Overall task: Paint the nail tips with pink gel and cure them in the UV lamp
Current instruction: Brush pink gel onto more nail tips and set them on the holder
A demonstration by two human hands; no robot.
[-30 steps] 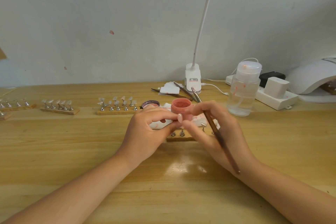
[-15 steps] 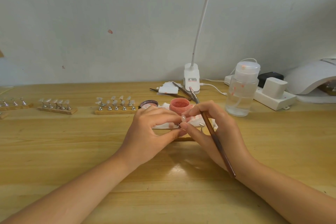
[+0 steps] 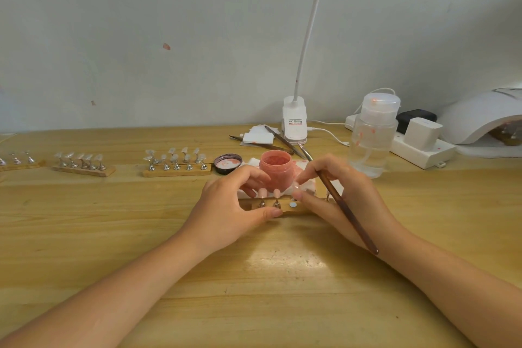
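Observation:
A small wooden nail stand (image 3: 285, 208) lies at the middle of the table with two pink-painted nail tips (image 3: 276, 193) on metal pegs. My left hand (image 3: 226, 206) grips the stand's left end, thumb on its front edge. My right hand (image 3: 347, 200) holds a brown brush (image 3: 348, 213) along the palm and pinches a pink nail tip (image 3: 295, 186) just above the stand's bare peg spot. The open jar of pink gel (image 3: 275, 169) stands right behind the stand. The white UV lamp (image 3: 480, 118) sits at the far right.
The jar's lid (image 3: 227, 163) lies left of the jar. More stands with clear tips (image 3: 176, 167) (image 3: 83, 165) line the left. A clear pump bottle (image 3: 372, 135), a power strip (image 3: 423, 150), a clip lamp (image 3: 295, 121) and spare tools (image 3: 279, 141) stand behind.
My left hand has let go of the tip held between both hands and dropped to the stand's left end. The stand's two pink tips now show.

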